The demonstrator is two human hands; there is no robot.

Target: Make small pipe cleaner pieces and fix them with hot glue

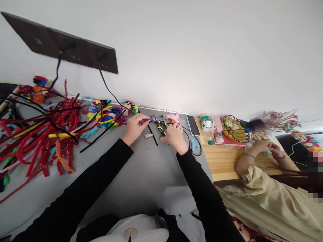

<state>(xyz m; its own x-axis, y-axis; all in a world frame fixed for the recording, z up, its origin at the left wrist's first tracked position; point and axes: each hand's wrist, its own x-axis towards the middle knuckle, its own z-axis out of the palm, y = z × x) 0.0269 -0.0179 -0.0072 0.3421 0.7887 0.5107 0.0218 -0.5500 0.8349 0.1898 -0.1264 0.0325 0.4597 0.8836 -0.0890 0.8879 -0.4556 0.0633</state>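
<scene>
Near, I am seeing the grey table [141, 178] spreading under both my sleeves. Left, red stems [72, 117] are lying in a loose heap, mixed with black, yellow and orange ones. Right, a person [267, 191] in a tan top is sitting at the wooden table [222, 164], hands together over something small that I cannot make out.

Centre, a pink piece [148, 136] is lying just beside a black stem [154, 138]. My left hand [133, 127] is pinching a purple piece [152, 119] between its fingertips. My right hand [174, 134] is gripping black-and-yellow pliers [161, 127], their tips pointing at the purple piece; whether they are touching it, I cannot tell.

Right of that hand, a blue clip [194, 145] is resting near a phone [193, 126]. Farther, a pink glue gun [174, 117] is lying beyond the pliers. On the wooden table, a bottle [206, 123] is standing left of a yellow basket [228, 129].

Far, small dolls [127, 106] are lining the wall [202, 50]; higher, at left, a dark socket panel [83, 52] is holding two plugs.
</scene>
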